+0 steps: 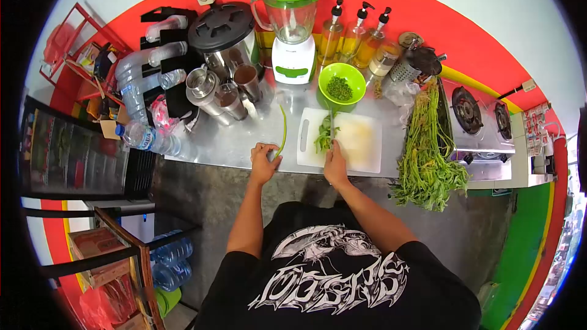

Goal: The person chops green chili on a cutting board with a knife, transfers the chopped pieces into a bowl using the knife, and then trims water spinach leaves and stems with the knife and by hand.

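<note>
My left hand (265, 162) rests at the front edge of the steel counter, its fingers closed on the lower end of a long green stalk (284, 125). In my right hand (335, 164) is a knife (332, 125), its blade pointing away from me over the white cutting board (370, 157). Cut green leaves (323, 136) lie on the board, beside and partly under the blade. Just behind the board stands a lime-green bowl (354, 101) with finely chopped greens (339, 88) inside.
A big bunch of leafy stalks (425, 153) hangs over the counter edge on the right, beside a gas stove (483, 119). A blender (293, 30), pump bottles (358, 33) and a lidded steel container (223, 40) line the back. Metal cups (229, 101) and a water bottle (143, 137) stand left.
</note>
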{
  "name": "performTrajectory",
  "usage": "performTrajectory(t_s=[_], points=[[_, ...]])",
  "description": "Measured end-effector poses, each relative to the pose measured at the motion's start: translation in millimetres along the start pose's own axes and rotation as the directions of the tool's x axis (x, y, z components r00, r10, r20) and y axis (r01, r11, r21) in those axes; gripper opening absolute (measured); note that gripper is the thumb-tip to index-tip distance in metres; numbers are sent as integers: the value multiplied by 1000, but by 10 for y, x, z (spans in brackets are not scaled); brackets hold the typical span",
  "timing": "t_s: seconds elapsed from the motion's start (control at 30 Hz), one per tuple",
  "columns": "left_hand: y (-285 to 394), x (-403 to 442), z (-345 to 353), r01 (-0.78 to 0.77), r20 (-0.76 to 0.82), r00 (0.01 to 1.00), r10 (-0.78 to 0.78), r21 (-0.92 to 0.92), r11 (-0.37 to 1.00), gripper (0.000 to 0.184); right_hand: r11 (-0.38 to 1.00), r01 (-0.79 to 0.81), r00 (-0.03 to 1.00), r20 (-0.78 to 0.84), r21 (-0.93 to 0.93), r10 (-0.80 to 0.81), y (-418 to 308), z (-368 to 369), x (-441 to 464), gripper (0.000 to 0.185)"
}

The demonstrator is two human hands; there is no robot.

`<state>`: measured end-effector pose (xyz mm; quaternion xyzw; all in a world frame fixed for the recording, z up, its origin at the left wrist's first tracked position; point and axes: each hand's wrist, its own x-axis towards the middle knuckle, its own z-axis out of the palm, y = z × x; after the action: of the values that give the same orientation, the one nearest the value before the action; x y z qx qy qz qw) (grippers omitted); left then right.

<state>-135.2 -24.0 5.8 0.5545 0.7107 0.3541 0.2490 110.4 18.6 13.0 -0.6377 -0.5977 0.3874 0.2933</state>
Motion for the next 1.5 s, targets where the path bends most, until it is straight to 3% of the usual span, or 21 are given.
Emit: performTrajectory(t_s=[0.17,0.23,0.37,0.4,0.43,0.5,0.63,0.7,0.77,0.83,0.9,1.03,1.17,1.23,1.27,1.4,1.47,1.5], points=[[-51,4,49,-24,-21,999,24,16,1000,27,997,65,997,47,41,-67,-32,25,36,45],[-37,-2,58,-39,-24,999,39,18,999,26,994,-70,986,154,83,57,-16,-32,69,50],[-91,10,125,11,-72,997,-9,28,1000,23,998,31,999,-19,51,-30,151,-164,-55,56],[-177,26,145,-101,-129,985,115,109,989,17,999,36,999,-18,14,-36,198,-251,-89,56],[-178,36,106,-108,-131,984,123,115,988,17,999,41,999,-15,-24,-42,264,-331,-110,56],[-146,81,66,106,-93,985,-142,-312,944,13,998,59,998,-2,13,-59,418,-512,-139,52],[426,39,-167,52,-137,986,-97,-303,952,9,999,1,999,-41,42,0,473,-741,-136,42],[680,5,-190,23,-131,989,-70,-329,944,8,994,61,992,-118,91,-50,374,-813,-72,36],[871,-1,-128,-115,-174,983,55,-358,927,7,996,3,995,-98,91,6,113,-971,-15,32],[1077,-16,-22,-146,-144,984,106,-308,940,8,984,21,990,-143,177,4,52,-1013,59,29],[1193,-36,119,-224,42,968,247,-290,930,9,970,5,980,-196,244,45,30,-1094,98,29],[1191,-57,492,-212,198,947,253,-206,955,15,979,-23,987,-149,202,54,125,-1274,-50,38],[1172,-84,723,-202,281,935,218,-84,976,16,989,51,991,-128,137,-34,444,-1236,-271,44],[1147,-68,784,-195,298,932,204,-60,979,16,934,-168,985,94,315,146,419,-1270,-394,49],[1115,-63,834,-198,287,936,206,-57,979,16,949,-142,984,142,282,105,512,-1258,-408,52],[1063,-44,966,-244,267,936,229,25,969,17,939,-186,973,185,290,136,507,-1263,-487,54],[1083,-53,992,-227,281,937,205,48,973,17,991,-64,989,140,117,47,499,-1274,-508,55],[1086,-59,997,-209,289,940,180,74,975,17,991,-67,989,139,119,50,522,-1274,-518,55]])
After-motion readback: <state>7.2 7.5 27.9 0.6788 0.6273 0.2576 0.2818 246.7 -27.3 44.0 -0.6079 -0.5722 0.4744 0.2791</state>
